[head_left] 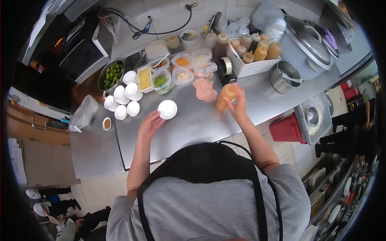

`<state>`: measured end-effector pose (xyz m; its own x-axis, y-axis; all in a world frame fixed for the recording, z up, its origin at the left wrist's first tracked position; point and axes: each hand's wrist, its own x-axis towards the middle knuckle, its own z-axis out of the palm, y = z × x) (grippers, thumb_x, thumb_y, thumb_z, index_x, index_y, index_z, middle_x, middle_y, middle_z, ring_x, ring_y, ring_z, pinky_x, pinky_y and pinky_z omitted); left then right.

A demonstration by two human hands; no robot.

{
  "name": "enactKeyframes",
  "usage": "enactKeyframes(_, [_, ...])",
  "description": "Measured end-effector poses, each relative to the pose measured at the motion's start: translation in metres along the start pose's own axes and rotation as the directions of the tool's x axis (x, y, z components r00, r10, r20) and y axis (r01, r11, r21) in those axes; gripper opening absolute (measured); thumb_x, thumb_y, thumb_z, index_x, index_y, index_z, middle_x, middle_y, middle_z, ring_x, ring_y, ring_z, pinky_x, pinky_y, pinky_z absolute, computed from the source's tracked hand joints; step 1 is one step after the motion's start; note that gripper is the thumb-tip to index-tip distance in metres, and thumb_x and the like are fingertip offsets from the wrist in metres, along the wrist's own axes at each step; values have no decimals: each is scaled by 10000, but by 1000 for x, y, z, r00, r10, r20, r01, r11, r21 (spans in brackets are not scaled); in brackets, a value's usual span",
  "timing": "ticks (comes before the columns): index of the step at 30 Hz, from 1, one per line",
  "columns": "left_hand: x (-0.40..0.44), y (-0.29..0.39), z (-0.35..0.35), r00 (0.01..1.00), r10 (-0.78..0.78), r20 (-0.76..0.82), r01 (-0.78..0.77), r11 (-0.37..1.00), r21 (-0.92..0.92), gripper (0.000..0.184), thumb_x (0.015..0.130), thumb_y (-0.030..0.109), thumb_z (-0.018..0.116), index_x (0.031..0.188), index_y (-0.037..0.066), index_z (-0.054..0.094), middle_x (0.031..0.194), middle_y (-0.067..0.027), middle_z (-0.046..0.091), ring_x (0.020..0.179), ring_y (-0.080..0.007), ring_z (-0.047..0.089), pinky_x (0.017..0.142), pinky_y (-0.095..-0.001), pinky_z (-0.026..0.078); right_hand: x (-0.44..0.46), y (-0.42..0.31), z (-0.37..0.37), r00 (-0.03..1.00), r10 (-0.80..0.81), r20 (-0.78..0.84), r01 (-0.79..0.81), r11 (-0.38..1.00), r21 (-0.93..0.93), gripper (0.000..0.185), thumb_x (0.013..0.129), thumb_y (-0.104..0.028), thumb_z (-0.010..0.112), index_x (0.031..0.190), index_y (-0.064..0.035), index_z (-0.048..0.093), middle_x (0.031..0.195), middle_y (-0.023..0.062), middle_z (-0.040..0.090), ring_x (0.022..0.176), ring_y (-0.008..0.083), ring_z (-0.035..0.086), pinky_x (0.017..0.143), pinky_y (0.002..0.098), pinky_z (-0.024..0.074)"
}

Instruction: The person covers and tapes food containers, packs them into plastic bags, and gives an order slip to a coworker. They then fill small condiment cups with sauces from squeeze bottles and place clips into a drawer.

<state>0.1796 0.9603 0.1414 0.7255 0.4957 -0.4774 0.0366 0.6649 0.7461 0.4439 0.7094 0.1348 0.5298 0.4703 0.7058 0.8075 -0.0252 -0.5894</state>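
My left hand (150, 123) grips a small white sauce cup (167, 109) by its near side, above the steel counter (148, 140). No contents show in the cup. My right hand (238, 105) is closed around a squeeze bottle (227, 96) of orange sauce, which leans slightly, near the counter's middle. I cannot tell whether its base touches the counter. A crumpled pink cloth (205, 89) lies just left of the bottle. To the left of my left hand stand stacks of white cups (131, 91), and beyond them a cup of brown sauce (106, 123).
Along the back are tubs of chopped greens (160, 81) and other ingredients, a bowl of limes (113, 76), a tape dispenser (225, 70) and a white basket (257, 69) of squeeze bottles. A steel pot (285, 77) stands right. Several people are in the background.
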Motion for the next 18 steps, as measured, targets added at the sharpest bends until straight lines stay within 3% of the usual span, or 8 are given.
enactKeyframes(4, [-2, 10, 17, 998, 11, 55, -11, 1000, -6, 345, 809, 102, 567, 1105, -20, 440, 1031, -100, 547, 940, -181, 553, 835, -306, 458, -13, -3, 20, 955, 271, -122, -225, 927, 301, 716, 651, -136, 730, 1229, -13, 326, 1163, 175, 447, 1019, 299, 483, 876, 363, 381])
enactKeyframes(8, [-2, 18, 33, 991, 41, 129, -38, 999, -30, 333, 806, 116, 576, 1089, -13, 458, 1028, -93, 549, 930, -172, 554, 832, -297, 456, -18, 19, 41, 908, 419, 10, -391, 839, 378, 750, 647, -159, 739, 1236, 7, 305, 1158, 162, 455, 1031, 282, 480, 879, 356, 377])
enactKeyframes(10, [-2, 21, 38, 990, 55, 129, -53, 998, -19, 325, 803, 122, 583, 1076, -13, 469, 1023, -91, 552, 929, -170, 554, 830, -297, 457, 10, -1, 35, 985, 140, 102, -157, 971, 183, 720, 611, -135, 745, 1211, -27, 363, 1102, 133, 483, 991, 293, 497, 834, 369, 401])
enactKeyframes(11, [-3, 24, 41, 987, 62, 149, -63, 998, 2, 318, 800, 128, 591, 1062, -12, 480, 1018, -89, 554, 928, -168, 554, 828, -297, 458, 24, -12, 33, 985, 132, 115, -153, 969, 193, 720, 611, -135, 745, 1211, -27, 363, 1102, 133, 483, 991, 293, 497, 834, 369, 401])
enactKeyframes(13, [-7, 28, 48, 988, 69, 139, -71, 997, 7, 307, 792, 134, 604, 1041, -11, 500, 999, -82, 559, 924, -165, 555, 824, -294, 460, 50, -35, 24, 935, -20, 355, 33, 999, -30, 687, 549, -122, 749, 1162, -81, 442, 1039, 106, 501, 947, 296, 500, 798, 379, 402])
enactKeyframes(15, [-6, 30, 52, 989, 74, 125, -83, 994, 69, 288, 793, 132, 601, 1030, 0, 504, 956, -73, 568, 883, -157, 567, 782, -275, 485, 70, -55, 20, 915, -104, 390, 167, 977, -133, 653, 514, -110, 726, 1123, -130, 491, 1014, 85, 506, 922, 290, 489, 783, 378, 388])
enactKeyframes(17, [-6, 30, 53, 990, 75, 122, -83, 994, 68, 306, 791, 132, 606, 1039, -14, 502, 967, -77, 565, 901, -163, 563, 798, -285, 476, 87, -62, 20, 788, -318, 527, 484, 849, -211, 648, 523, -117, 708, 1133, -142, 490, 1021, 75, 507, 943, 260, 486, 804, 367, 372])
enactKeyframes(18, [-5, 30, 54, 990, 74, 124, -83, 994, 72, 325, 788, 131, 611, 1049, -28, 500, 977, -80, 561, 919, -170, 558, 814, -296, 468, 93, -67, 20, 786, -320, 529, 485, 849, -208, 648, 523, -117, 708, 1133, -142, 490, 1021, 75, 507, 943, 260, 486, 804, 367, 372])
